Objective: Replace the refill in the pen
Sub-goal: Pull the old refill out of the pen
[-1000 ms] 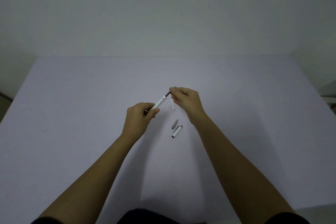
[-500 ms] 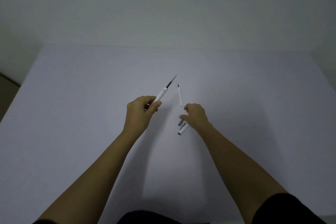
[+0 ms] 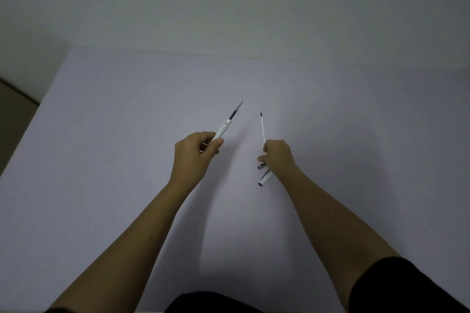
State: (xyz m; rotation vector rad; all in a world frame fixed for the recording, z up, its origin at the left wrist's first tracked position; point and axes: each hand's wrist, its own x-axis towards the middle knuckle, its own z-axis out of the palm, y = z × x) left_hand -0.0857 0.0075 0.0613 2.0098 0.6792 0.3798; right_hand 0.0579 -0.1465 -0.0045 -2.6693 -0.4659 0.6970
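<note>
Lavender table point(image 3: 106, 185), 1 in number, filling most of the view, cut off at the left, right and near edges. Pale wall point(image 3: 229, 2) beyond the far edge.

2 bare forearms reaching in from the near edge, elbows out of frame; a dark sleeve point(image 3: 407, 284) on the right one, partly cropped.

Left hand point(image 3: 194, 154), left of centre, raised, fingers curled and thumb pressed against 1 white pen barrel point(image 3: 220, 132); the barrel's near end hidden inside the fist. From its far end, 1 refill point(image 3: 235, 110) protruding, dark section and fine tip pointing far-right.

Right hand point(image 3: 278, 155), right of centre, seen from the back, fingers bunched downward near the table; fingertips hidden, so exact grip impossible to tell. At its near-left edge, 1 small grey tip piece point(image 3: 261, 166), touching or pinched, cannot tell which.

1 thin white spare refill point(image 3: 262, 127) on the table, dark tip far, near end hidden behind the right hand.

1 white cap point(image 3: 264, 178) with clip, just near the grey piece, partly covered by the right wrist.
</note>
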